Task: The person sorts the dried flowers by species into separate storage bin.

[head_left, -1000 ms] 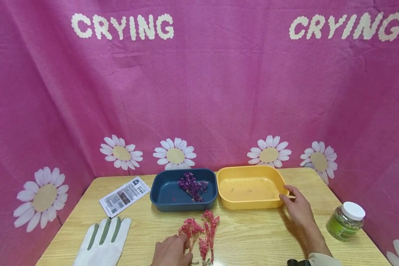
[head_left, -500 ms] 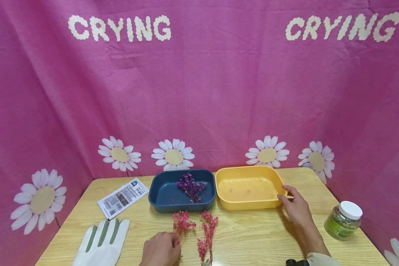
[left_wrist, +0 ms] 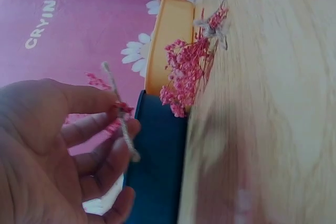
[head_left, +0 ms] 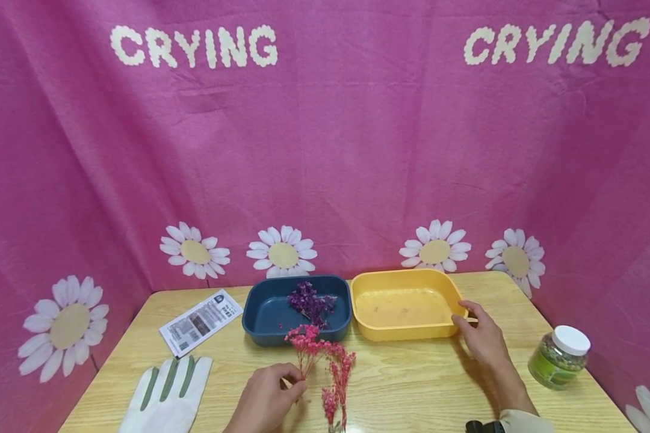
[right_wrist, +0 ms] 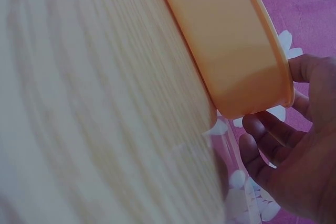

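My left hand (head_left: 268, 394) pinches a small bunch of pink dried flowers (head_left: 306, 341) by its stems, held up in front of the blue tray. Twine (left_wrist: 123, 124) tied round those stems shows in the left wrist view. More pink dried flowers (head_left: 341, 373) lie on the table just right of that hand. Purple dried flowers (head_left: 313, 305) lie in the blue tray (head_left: 265, 338). My right hand (head_left: 486, 343) holds the right end of the yellow tray (head_left: 406, 332), thumb at the rim and other fingers by the outer wall (right_wrist: 247, 93).
A white glove with green stripes (head_left: 162, 397) lies at the front left of the wooden table (head_left: 411, 391). Behind it is a printed packet (head_left: 200, 322). A green-labelled jar with a white lid (head_left: 560, 358) stands at the right. A pink cloth (head_left: 325, 150) hangs behind.
My left hand has drawn one pink bunch leftward, away from the other pink flowers, then raised it towards the blue tray. The right hand stays at the yellow tray.
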`<state>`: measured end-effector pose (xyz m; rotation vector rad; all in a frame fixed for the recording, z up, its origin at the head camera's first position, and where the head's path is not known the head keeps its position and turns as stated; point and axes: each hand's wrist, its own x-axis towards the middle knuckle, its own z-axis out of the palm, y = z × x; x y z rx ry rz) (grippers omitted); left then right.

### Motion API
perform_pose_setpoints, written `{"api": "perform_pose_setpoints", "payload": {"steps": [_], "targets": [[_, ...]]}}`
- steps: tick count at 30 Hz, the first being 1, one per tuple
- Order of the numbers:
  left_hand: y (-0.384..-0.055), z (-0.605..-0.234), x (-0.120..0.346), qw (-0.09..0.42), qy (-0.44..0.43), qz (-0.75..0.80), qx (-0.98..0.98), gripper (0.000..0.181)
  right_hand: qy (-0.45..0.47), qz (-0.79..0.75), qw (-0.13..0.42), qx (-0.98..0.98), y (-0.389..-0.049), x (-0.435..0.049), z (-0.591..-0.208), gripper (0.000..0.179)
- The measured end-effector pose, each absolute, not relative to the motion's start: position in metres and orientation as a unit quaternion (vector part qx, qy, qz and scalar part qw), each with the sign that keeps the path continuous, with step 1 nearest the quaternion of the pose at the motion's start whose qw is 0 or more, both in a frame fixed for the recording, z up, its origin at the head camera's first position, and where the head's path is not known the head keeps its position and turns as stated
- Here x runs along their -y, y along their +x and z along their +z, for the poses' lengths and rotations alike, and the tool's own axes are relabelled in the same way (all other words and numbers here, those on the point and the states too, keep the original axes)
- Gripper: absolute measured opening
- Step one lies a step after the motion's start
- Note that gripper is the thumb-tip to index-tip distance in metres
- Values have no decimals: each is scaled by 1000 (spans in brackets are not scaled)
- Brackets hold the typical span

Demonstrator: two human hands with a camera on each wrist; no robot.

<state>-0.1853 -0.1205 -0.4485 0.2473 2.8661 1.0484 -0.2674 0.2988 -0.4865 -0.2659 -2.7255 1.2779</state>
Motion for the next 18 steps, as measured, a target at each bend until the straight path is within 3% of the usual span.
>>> {"api": "perform_pose_setpoints", "payload": {"steps": [9, 18], "targets": [[-199, -449, 108, -16, 90, 402, -911, 7, -94, 432, 65, 895, -267, -298, -487, 58], [-218, -445, 87, -21, 96, 420, -902, 11, -98, 434, 62, 893, -268, -298, -489, 58]]}}
